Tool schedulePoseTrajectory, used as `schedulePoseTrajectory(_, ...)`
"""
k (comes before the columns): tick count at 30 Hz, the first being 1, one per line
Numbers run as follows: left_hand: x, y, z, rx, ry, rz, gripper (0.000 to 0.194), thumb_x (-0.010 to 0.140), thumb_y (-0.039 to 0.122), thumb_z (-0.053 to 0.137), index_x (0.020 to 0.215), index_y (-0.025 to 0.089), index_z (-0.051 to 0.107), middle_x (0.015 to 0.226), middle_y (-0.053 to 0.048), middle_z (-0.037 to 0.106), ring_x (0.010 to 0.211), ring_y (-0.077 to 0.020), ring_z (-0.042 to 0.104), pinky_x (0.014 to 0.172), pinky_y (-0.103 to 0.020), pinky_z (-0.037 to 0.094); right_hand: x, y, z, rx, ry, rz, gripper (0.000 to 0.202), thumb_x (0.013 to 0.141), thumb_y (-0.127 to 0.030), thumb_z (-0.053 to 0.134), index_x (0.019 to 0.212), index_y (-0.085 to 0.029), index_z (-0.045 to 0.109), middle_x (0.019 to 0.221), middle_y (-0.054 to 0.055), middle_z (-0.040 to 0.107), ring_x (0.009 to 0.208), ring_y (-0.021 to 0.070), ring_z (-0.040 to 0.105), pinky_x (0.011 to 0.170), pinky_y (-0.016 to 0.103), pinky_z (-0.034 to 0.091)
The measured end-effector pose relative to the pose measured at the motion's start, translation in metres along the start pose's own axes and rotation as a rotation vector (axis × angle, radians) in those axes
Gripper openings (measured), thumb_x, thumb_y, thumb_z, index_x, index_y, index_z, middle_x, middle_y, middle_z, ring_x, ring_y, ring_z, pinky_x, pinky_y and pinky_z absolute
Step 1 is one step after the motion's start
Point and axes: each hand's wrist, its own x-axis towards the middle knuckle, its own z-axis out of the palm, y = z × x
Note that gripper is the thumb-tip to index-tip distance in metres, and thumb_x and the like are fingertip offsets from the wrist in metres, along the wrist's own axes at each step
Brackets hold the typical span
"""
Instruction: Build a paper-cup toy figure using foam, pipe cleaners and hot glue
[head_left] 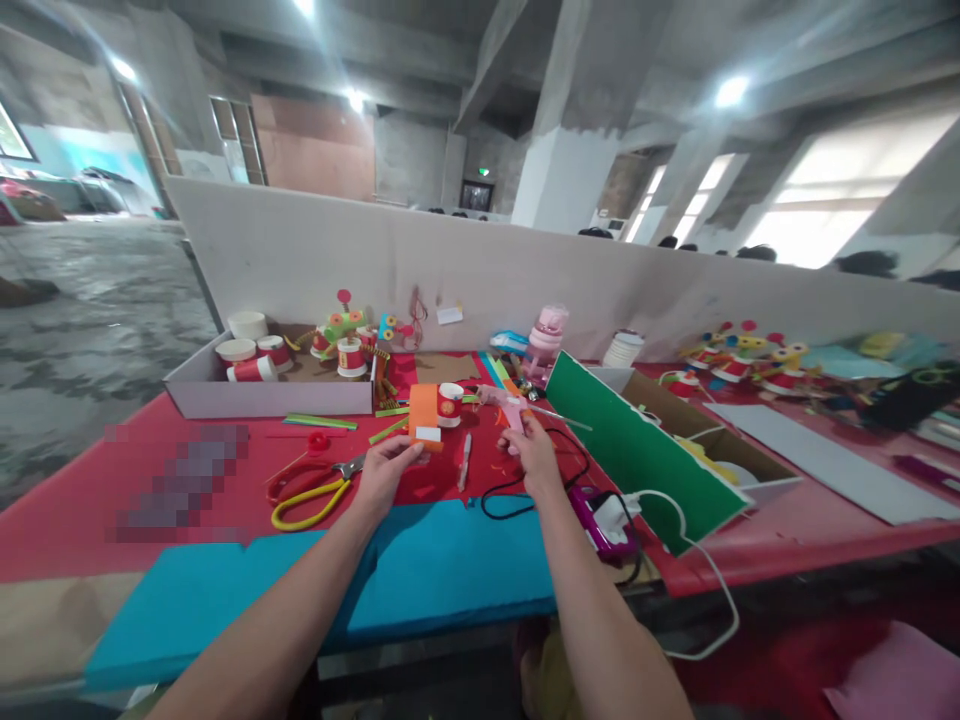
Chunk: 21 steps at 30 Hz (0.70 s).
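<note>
My left hand (388, 472) pinches the lower edge of an orange paper strip (424, 405), which bears a small white piece (428, 434). In my right hand (531, 450) is a pink glue gun (511, 408), its nozzle pointing left toward a red and white paper cup (450, 403). The cup lies just right of the orange strip. A white and red pen (465, 461) rests between my hands. Scissors (315, 492) with red and yellow handles lie left of my left hand.
A shallow box (270, 402) with cups and finished figures stands at the left back. A green board (637, 450) leans against a divided box at right. Near my right forearm sit a purple power strip (606, 522) and cables. Blue foam (457, 560) covers the front edge.
</note>
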Motion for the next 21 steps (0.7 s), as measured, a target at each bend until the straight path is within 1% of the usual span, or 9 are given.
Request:
schedulePoseTrajectory(2, 0.003, 0.0, -0.004, 0.017, 0.002, 0.015, 0.035, 0.057, 0.039, 0.086, 0.079, 0.014, 0.075, 0.075, -0.005, 0.074, 0.068, -0.0159, 0.068, 0.073, -0.029, 0.056, -0.011, -0.009, 0.004, 0.257, -0.168, 0.142, 0.023, 0.078, -0.042, 0.055, 0.079, -0.019, 0.056, 0.061, 0.001, 0.063, 0.055, 0.0158, 0.064, 0.043, 0.022, 0.047)
schedulePoseTrajectory(3, 0.004, -0.001, -0.006, 0.019, 0.004, 0.02, 0.035, 0.058, 0.039, 0.086, 0.08, 0.014, 0.075, 0.076, -0.005, 0.074, 0.068, -0.0159, 0.068, 0.073, -0.029, 0.056, -0.016, -0.015, 0.006, 0.327, -0.232, 0.214, 0.028, 0.081, -0.046, 0.052, 0.077, -0.019, 0.056, 0.06, 0.001, 0.062, 0.053, 0.0153, 0.063, 0.043, 0.023, 0.047)
schedulePoseTrajectory(5, 0.006, -0.002, -0.009, 0.021, 0.006, 0.027, 0.035, 0.058, 0.039, 0.085, 0.08, 0.014, 0.074, 0.076, -0.006, 0.074, 0.068, -0.016, 0.068, 0.073, -0.029, 0.055, -0.025, -0.024, 0.01, 0.389, -0.29, 0.261, 0.028, 0.083, -0.047, 0.053, 0.08, -0.019, 0.057, 0.061, 0.0, 0.062, 0.047, 0.0126, 0.059, 0.046, 0.025, 0.051)
schedulePoseTrajectory(7, 0.007, -0.003, -0.009, 0.042, -0.01, 0.039, 0.033, 0.06, 0.039, 0.084, 0.079, 0.014, 0.074, 0.074, -0.005, 0.073, 0.067, -0.0149, 0.066, 0.071, -0.028, 0.055, -0.034, -0.033, 0.013, 0.341, -0.335, 0.18, 0.027, 0.082, -0.046, 0.059, 0.089, -0.019, 0.057, 0.059, -0.002, 0.062, 0.042, 0.0109, 0.055, 0.048, 0.025, 0.052)
schedulePoseTrajectory(11, 0.007, -0.003, -0.009, 0.116, -0.06, 0.073, 0.028, 0.066, 0.039, 0.08, 0.074, 0.014, 0.071, 0.066, -0.003, 0.069, 0.061, -0.0117, 0.061, 0.066, -0.024, 0.051, -0.052, -0.043, 0.013, 0.028, -0.421, -0.096, 0.04, 0.085, -0.054, 0.056, 0.102, -0.017, 0.058, 0.048, -0.005, 0.056, 0.042, 0.0122, 0.053, 0.047, 0.022, 0.045)
schedulePoseTrajectory(13, 0.006, -0.002, -0.008, 0.125, -0.055, 0.079, 0.028, 0.067, 0.039, 0.079, 0.073, 0.014, 0.07, 0.064, -0.002, 0.067, 0.06, -0.0114, 0.059, 0.064, -0.023, 0.048, -0.06, -0.047, 0.01, -0.117, -0.424, -0.222, 0.042, 0.087, -0.054, 0.053, 0.103, -0.017, 0.06, 0.051, -0.003, 0.058, 0.044, 0.012, 0.053, 0.048, 0.022, 0.042)
schedulePoseTrajectory(16, 0.006, -0.003, -0.009, 0.119, -0.046, 0.083, 0.026, 0.068, 0.038, 0.078, 0.073, 0.014, 0.069, 0.063, -0.002, 0.066, 0.059, -0.0112, 0.058, 0.063, -0.022, 0.045, -0.069, -0.05, 0.008, -0.284, -0.412, -0.363, 0.039, 0.091, -0.05, 0.048, 0.105, -0.016, 0.061, 0.057, -0.001, 0.061, 0.049, 0.0136, 0.055, 0.051, 0.023, 0.044)
schedulePoseTrajectory(18, 0.007, -0.003, -0.009, 0.115, -0.055, 0.088, 0.025, 0.069, 0.037, 0.077, 0.073, 0.014, 0.069, 0.063, -0.001, 0.066, 0.059, -0.0112, 0.057, 0.063, -0.022, 0.044, -0.072, -0.051, 0.008, -0.374, -0.378, -0.452, 0.038, 0.093, -0.047, 0.047, 0.108, -0.016, 0.06, 0.069, 0.003, 0.067, 0.06, 0.0168, 0.061, 0.059, 0.026, 0.048)
schedulePoseTrajectory(21, 0.008, -0.005, -0.01, 0.113, -0.066, 0.09, 0.025, 0.07, 0.038, 0.077, 0.074, 0.014, 0.068, 0.063, -0.001, 0.066, 0.06, -0.0118, 0.057, 0.063, -0.023, 0.044, -0.072, -0.051, 0.009, -0.447, -0.353, -0.553, 0.036, 0.094, -0.044, 0.045, 0.113, -0.016, 0.059, 0.099, 0.01, 0.071, 0.088, 0.0226, 0.067, 0.078, 0.03, 0.051)
